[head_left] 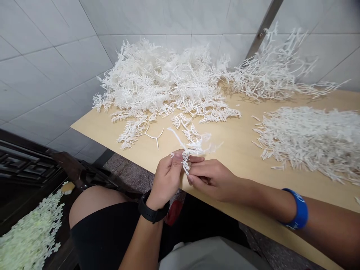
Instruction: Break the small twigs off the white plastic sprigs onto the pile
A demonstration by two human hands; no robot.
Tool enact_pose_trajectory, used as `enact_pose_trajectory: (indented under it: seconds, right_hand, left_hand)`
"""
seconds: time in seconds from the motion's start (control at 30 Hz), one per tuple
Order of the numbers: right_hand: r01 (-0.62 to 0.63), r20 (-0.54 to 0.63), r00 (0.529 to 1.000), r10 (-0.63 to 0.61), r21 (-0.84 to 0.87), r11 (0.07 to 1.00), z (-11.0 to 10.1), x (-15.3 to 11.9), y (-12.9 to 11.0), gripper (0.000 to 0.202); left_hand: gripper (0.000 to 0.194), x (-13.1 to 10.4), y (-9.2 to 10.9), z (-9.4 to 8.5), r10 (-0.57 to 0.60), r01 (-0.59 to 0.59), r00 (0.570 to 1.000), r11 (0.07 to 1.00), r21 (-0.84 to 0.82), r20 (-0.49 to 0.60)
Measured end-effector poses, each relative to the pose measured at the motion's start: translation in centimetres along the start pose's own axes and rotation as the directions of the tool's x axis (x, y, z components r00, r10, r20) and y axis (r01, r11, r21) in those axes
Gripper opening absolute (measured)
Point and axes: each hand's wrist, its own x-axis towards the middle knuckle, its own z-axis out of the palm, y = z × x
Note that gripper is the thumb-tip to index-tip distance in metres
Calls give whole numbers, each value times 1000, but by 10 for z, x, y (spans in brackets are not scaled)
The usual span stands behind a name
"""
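My left hand (168, 174), with a black watch at its wrist, is closed on a white plastic sprig (186, 159), the thumb pressed on its stem. My right hand (215, 178) is at the sprig's lower end, thumb and index finger pinched together on its tip. The sprig's bare stem points up and left, and its fringed branches spread to the right, partly blurred. Just beyond my hands, a bare forked stem (156, 139) and more fringed sprigs (131, 133) lie on the wooden table (239, 140).
A large heap of fringed white sprigs (165, 78) fills the table's back. Bare branching stems (270, 75) are piled at back right, small white pieces (312, 138) at right. Pale green florets (33, 228) lie low at the left, near a dark carved frame (25, 165).
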Motion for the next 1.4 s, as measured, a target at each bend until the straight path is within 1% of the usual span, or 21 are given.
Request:
enact_pose_trajectory:
  seconds: [0.03,0.1,0.13,0.17,0.23,0.3,0.37,0.4,0.47,0.53,0.6,0.63,0.7,0.8,0.87,0.93,1.03,1.17,1.27,1.33,1.4]
  right_hand:
    - [56,20,998,-56,-9,998,1,-1,-3,32]
    - [169,95,982,-164,-46,985,2,-4,-9,29]
    - [198,133,973,-188,-69,978,2,-5,-10,27]
    - [201,150,971,-184,-101,974,1,-5,-9,26]
    - [118,95,990,-102,-192,974,-2,-5,-3,25]
    - [-18,18,1000,24,-287,958,-7,-3,8,23]
    - [-139,-43,990,133,-361,922,-11,-2,17,28]
    - [-175,-64,985,163,-377,909,-12,-1,20,32]
    - [-182,-114,982,151,-355,917,-11,1,20,35]
    - [-142,-181,979,93,-283,949,-9,2,15,26]
    - [-105,-236,970,50,-224,969,-7,3,8,15]
    - [-97,-251,967,40,-219,971,-6,4,5,15]
    - [-89,-267,964,19,-254,963,-4,4,3,22]
    - [-92,-281,960,-5,-330,939,-2,4,3,20]
    - [-93,-293,956,-12,-342,935,-2,4,4,19]
    - [-107,-283,959,15,-312,944,-2,4,4,17]
    - [-112,-250,967,50,-242,964,-3,5,2,18]
    - [-67,-200,979,33,-166,984,-3,7,-2,25]
    - [-27,-167,986,2,-149,988,-2,6,-5,28]
    - [9,-142,989,-31,-156,988,-3,5,-7,28]
    - [69,-93,992,-87,-187,980,-7,3,-6,29]
  left_hand:
    - [47,1,-1,0,3,-4,999,1000,-21,-50]
    - [52,3,-3,-1,-18,0,988,993,-115,-153]
    - [54,4,-4,-1,-42,11,982,986,-168,-184]
    - [55,5,-5,-2,-66,24,979,977,-214,-195]
    - [55,7,-6,-3,-100,57,982,965,-256,-159]
    - [56,8,-6,-2,-96,64,988,965,-254,-118]
    - [57,7,-5,-1,-69,42,992,972,-230,-110]
    - [57,7,-4,0,-52,27,992,978,-208,-117]
    - [57,5,-4,1,-20,0,991,989,-150,-130]
    - [55,3,-3,4,14,-25,991,996,-80,-133]
    - [52,0,-2,6,46,-48,993,999,-16,-111]
    - [50,-1,-2,7,57,-57,994,998,5,-89]
    - [49,-2,-1,9,70,-69,997,997,30,-33]
    - [49,-3,-1,8,82,-83,996,996,45,32]
    - [47,-2,0,7,94,-96,994,995,33,57]
    - [44,-2,-1,5,101,-102,993,995,9,56]
    - [44,-2,-1,4,94,-94,996,996,-6,1]
    - [45,-3,-2,5,71,-71,994,997,-4,-82]
    - [44,-2,-4,5,41,-46,989,999,-26,-140]
    - [43,1,-5,2,10,-25,985,996,-88,-175]
    - [48,6,-7,-3,-32,-24,970,975,-223,-242]
